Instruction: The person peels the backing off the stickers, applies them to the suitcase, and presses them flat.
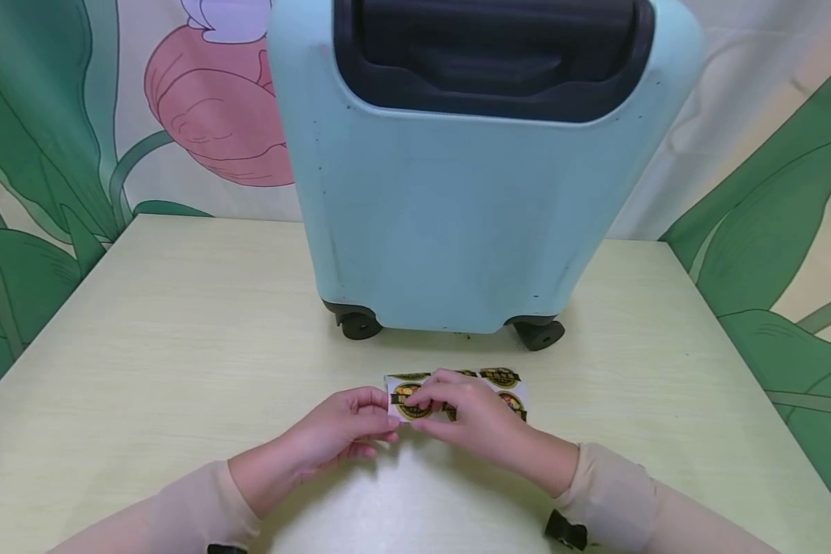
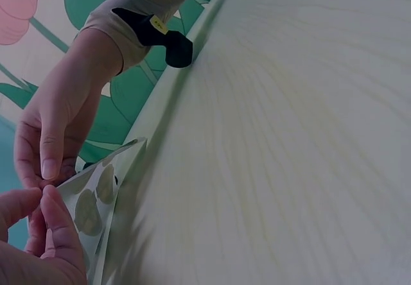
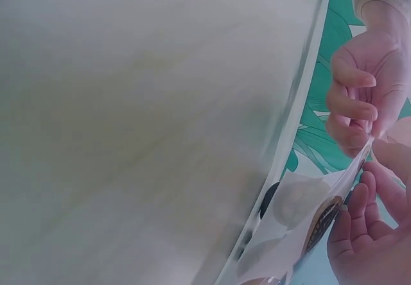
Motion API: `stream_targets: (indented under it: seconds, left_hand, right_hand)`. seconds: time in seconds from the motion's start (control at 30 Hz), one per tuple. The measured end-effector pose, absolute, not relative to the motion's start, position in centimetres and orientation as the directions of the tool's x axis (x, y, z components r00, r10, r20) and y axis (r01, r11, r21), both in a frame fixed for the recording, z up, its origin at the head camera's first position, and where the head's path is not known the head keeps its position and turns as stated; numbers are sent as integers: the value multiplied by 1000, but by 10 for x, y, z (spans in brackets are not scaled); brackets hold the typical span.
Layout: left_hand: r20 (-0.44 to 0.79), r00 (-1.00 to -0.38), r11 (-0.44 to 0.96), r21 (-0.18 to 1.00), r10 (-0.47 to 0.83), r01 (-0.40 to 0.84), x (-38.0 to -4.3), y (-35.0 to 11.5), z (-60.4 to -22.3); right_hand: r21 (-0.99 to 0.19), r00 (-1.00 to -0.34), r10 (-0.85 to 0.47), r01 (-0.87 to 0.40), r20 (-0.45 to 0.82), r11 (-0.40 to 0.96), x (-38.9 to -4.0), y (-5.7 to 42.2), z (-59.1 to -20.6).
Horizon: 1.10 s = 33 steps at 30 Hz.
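A white sheet of round black-and-gold stickers (image 1: pixel 515 385) is held up between both hands, just in front of the suitcase. My left hand (image 1: pixel 339 431) pinches its left edge between thumb and fingers. Reaching across the sheet's front, my right hand (image 1: pixel 481 415) holds it near the same left end with thumb and forefinger, covering some of the stickers. In the left wrist view the fingertips of both hands meet at one corner of the sheet (image 2: pixel 90 214). The right wrist view shows the sheet (image 3: pixel 302 233) bent, with its pale back and part of a printed sticker.
A light blue suitcase (image 1: pixel 457 223) with a black front panel stands on black wheels (image 1: pixel 362 326) behind the hands. The pale wooden table (image 1: pixel 145 369) extends on both sides. A curtain printed with plants (image 1: pixel 55 115) hangs behind it.
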<state>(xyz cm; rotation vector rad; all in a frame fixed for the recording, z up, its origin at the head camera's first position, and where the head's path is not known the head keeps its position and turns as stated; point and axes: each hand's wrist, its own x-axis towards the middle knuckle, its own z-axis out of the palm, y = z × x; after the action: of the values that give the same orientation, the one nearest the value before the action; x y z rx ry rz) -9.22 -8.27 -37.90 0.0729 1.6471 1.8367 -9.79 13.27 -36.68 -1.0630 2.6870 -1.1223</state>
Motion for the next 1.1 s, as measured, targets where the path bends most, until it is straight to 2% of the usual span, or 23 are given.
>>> stream_targets:
  seconds: [0.5, 1.1]
  left_hand:
    - [-370, -824, -23, 908, 430, -419, -88, -77, -378]
    - [-351, -821, -64, 904, 450, -422, -83, -73, -375]
  right_hand:
    - [-637, -764, -586, -598, 270, 486, -96, 130, -363]
    - [-659, -787, -570, -560, 236, 501, -95, 129, -360]
